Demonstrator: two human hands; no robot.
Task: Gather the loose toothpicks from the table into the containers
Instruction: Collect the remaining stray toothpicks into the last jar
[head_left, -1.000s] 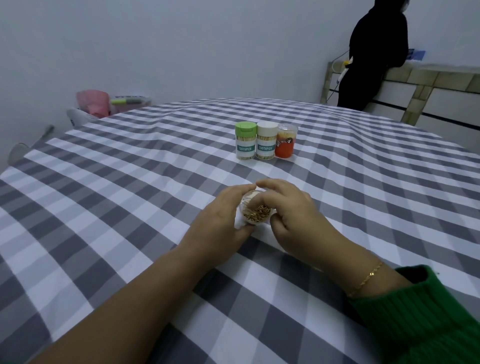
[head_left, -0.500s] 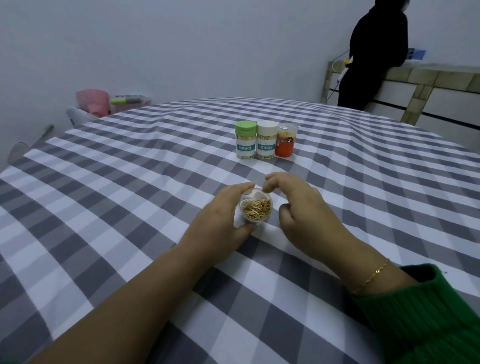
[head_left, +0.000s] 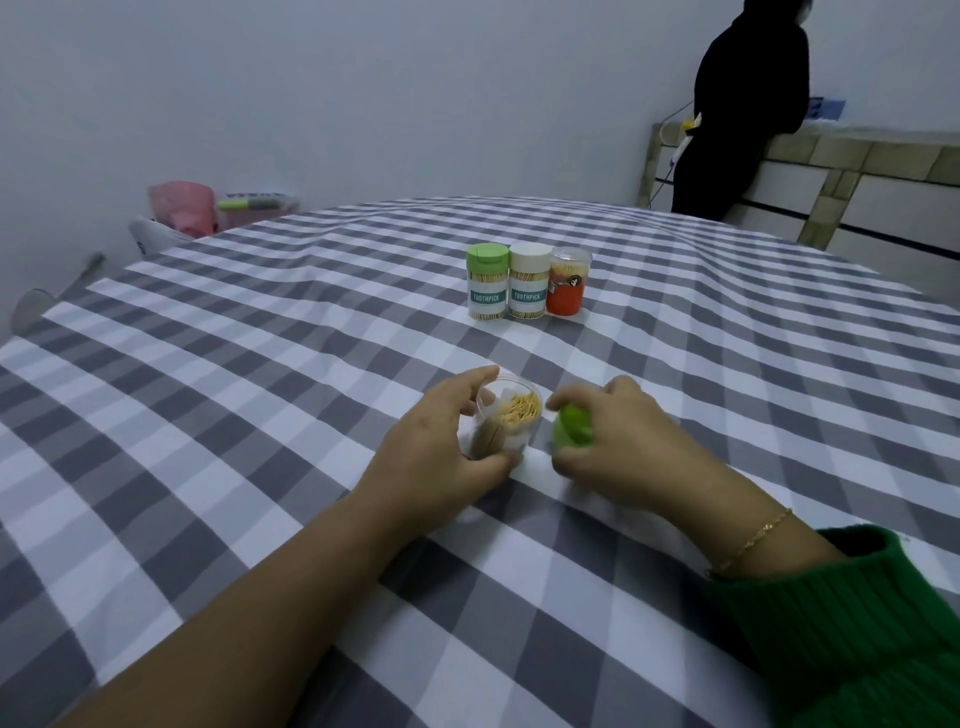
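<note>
My left hand (head_left: 434, 449) grips a clear toothpick jar (head_left: 506, 418) that stands open on the checked tablecloth (head_left: 260, 415), full of toothpicks. Just to its right, my right hand (head_left: 623, 441) holds a green lid (head_left: 571, 428) close to the cloth. Three more containers stand in a row farther back: a green-lidded jar (head_left: 487, 283), a white-lidded jar (head_left: 529, 280) and an orange-labelled clear cup (head_left: 569, 283). I see no loose toothpicks on the cloth.
A person in black (head_left: 743, 109) stands at the back right beside a tiled counter (head_left: 857, 171). Pink and white items (head_left: 182, 208) sit beyond the table's far left edge.
My right hand moved away from the jar mouth to the right and now holds the green lid. The jar stands more upright in my left hand.
</note>
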